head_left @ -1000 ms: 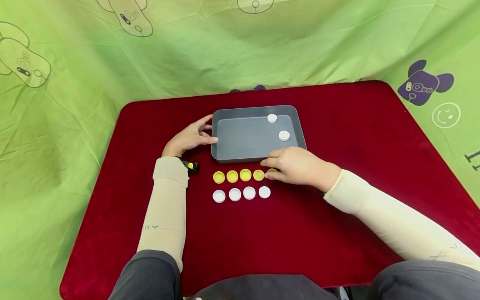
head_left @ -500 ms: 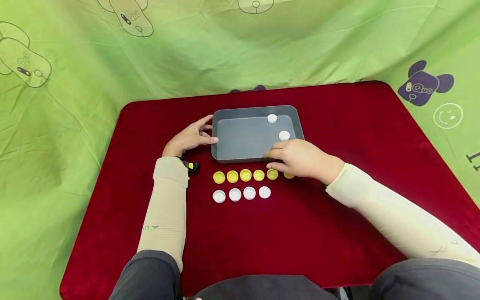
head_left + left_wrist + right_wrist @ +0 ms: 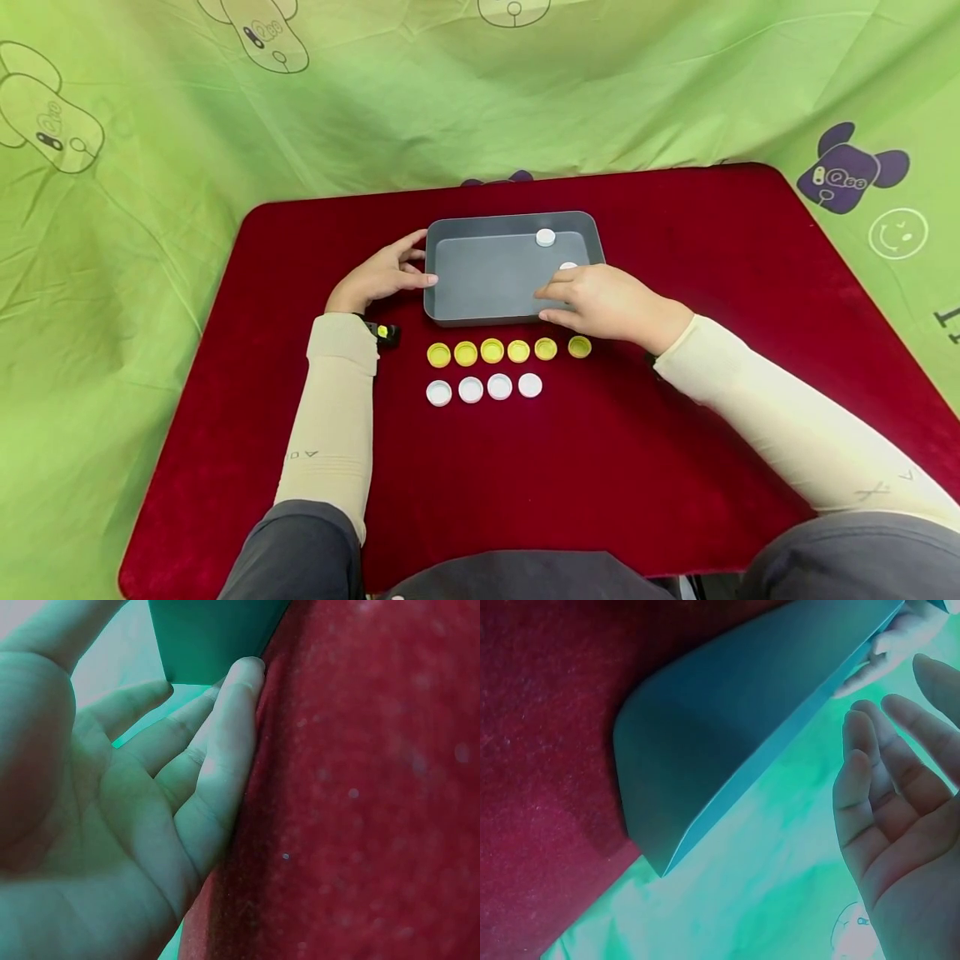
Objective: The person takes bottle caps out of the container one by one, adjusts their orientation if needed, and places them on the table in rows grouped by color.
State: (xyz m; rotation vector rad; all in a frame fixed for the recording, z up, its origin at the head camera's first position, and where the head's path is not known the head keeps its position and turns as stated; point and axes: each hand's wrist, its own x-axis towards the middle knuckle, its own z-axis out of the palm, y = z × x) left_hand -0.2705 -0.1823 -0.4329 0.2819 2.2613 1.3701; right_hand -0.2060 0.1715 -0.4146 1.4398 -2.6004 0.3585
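My left hand (image 3: 386, 271) is at the left end of a grey rectangular tray (image 3: 480, 317), thumb tip over the rim. Its fingers (image 3: 225, 742) reach forward to the tray's outer corner in the left wrist view. My right hand (image 3: 607, 300) is over the tray's front right part, fingers loosely bent. The right wrist view shows nothing in its fingers (image 3: 859, 787). Inside the tray lie a white cap (image 3: 545, 238) and a second white cap (image 3: 567, 266), partly hidden by my right hand.
In front of the tray, several yellow caps (image 3: 492, 350) form a row, hollow side up. Several white caps (image 3: 499, 387) make a nearer row. All rest on a red cloth-covered table (image 3: 480, 475). A green printed curtain (image 3: 570, 92) hangs behind it.
My right hand has drawn back from the yellow row to over the tray, uncovering the caps at the row's right end. One white cap in the tray is now partly covered. The left hand stays put.
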